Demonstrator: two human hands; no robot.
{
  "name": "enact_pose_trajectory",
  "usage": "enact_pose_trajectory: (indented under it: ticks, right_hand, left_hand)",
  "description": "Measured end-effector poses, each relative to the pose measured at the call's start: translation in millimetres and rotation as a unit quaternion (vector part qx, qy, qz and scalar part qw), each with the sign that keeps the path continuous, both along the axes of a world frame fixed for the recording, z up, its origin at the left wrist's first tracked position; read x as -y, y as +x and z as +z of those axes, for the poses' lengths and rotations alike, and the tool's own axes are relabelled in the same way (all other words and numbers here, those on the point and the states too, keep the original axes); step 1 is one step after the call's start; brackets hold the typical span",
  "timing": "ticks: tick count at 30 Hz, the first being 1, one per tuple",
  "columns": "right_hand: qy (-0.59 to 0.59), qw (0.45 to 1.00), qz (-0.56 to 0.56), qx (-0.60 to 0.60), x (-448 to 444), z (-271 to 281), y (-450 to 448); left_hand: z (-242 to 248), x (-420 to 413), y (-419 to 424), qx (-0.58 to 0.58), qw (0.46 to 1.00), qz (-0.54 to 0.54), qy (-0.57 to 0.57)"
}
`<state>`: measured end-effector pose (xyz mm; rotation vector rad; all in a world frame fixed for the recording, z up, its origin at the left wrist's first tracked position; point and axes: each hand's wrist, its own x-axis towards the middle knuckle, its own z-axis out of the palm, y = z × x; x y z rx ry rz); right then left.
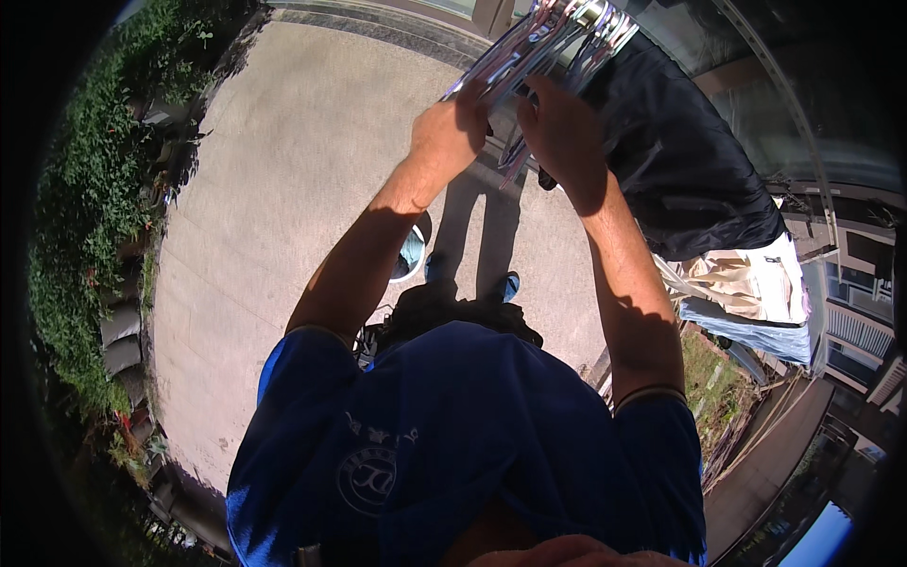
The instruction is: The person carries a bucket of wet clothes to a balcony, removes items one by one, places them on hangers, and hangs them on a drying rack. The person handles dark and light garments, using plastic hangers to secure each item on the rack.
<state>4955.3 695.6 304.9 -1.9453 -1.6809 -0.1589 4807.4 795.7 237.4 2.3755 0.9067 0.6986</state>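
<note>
A thick bunch of wire clothes hangers [538, 42] hangs at the top of the view, packed side by side with their hooks at the upper right. My left hand [450, 135] grips the lower left part of the bunch, its fingertips hidden. On the right side of the bunch is my right hand [563, 135], thumb and forefinger raised near the hangers; its other fingers are hidden, so its hold is unclear. Close by on the right hangs a black garment [673, 149], its fabric filling much of that side.
A white bucket [411, 255] with pale green cloth stands on the paving [283, 177], partly behind my left arm. Light-coloured fabric [751, 276] and a blue cloth [751, 329] hang at the right. Dense green plants [92, 234] border the left. A glazed wall [765, 120] rises at the upper right.
</note>
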Motion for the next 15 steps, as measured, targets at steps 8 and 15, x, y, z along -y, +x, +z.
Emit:
enact_pose_trajectory:
  ticks: [8,15]
  right_hand:
    - [-0.035,0.997,-0.074,-0.015,9.3,-9.5,4.0]
    - [0.049,0.969,-0.207,-0.126,18.2,-0.6,16.7]
  left_hand:
    - [0.8,-16.2,29.1,-0.092,0.995,0.028,-0.017]
    - [27.0,9.6,23.9,0.03,0.999,0.002,-0.031]
